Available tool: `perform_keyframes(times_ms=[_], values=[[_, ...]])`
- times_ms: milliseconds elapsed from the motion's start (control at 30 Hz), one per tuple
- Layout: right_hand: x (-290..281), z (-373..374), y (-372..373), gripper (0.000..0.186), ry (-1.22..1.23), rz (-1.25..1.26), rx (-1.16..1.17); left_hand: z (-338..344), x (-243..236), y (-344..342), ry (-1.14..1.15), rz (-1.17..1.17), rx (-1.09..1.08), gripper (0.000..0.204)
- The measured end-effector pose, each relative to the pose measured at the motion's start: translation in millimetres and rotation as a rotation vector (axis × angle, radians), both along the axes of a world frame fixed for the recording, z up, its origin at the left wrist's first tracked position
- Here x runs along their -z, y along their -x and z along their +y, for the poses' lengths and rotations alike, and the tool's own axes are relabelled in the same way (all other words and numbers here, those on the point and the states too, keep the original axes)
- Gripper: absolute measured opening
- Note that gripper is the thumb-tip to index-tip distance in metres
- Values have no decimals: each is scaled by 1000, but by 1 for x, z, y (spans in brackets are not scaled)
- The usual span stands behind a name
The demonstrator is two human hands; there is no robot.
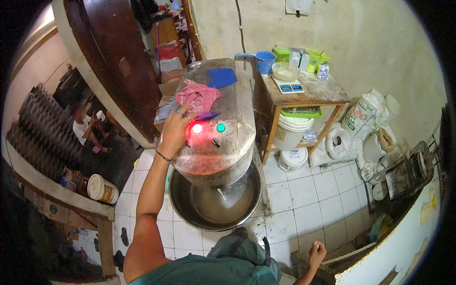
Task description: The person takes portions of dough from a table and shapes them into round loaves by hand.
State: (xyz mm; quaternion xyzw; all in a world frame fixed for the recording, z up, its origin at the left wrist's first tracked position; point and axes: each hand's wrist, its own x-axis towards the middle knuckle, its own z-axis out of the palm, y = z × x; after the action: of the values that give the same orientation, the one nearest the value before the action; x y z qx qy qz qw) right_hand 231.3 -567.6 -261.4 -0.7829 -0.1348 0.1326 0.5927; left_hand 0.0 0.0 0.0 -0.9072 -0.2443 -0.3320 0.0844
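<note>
My left hand (175, 129) reaches over the sloping front of a large worn metal mixing machine (237, 107). Its fingers are drawn together at the near end of a thin purple flat tool (208, 115), just short of a crumpled pink cloth (197, 95). A lit red lamp (196, 128) glows beside the hand, with a green lamp (221, 128) and a dark switch (215, 142) to its right. Below the machine head sits a wide metal bowl (259, 199) with cloudy, pale contents. Low on the right, my right hand (317, 252) hangs with curled fingers and nothing visible in them.
A blue sheet (222, 77) lies on the machine. Right of it, a wooden table (313, 92) carries a scale (288, 86), a blue dipper (265, 61) and tubs. Sacks (363, 114) and buckets stand along the wall. Another person (84, 126) sits beyond the left doorway.
</note>
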Motion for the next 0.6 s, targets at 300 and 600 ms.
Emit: perform_keyframes(times_ms=[300, 600], values=[[-28, 11, 28, 19, -56, 109, 272, 39, 7, -36, -230, -121, -16, 30], [-27, 16, 22, 21, -13, 163, 187, 27, 8, -26, -69, -102, 11, 32]])
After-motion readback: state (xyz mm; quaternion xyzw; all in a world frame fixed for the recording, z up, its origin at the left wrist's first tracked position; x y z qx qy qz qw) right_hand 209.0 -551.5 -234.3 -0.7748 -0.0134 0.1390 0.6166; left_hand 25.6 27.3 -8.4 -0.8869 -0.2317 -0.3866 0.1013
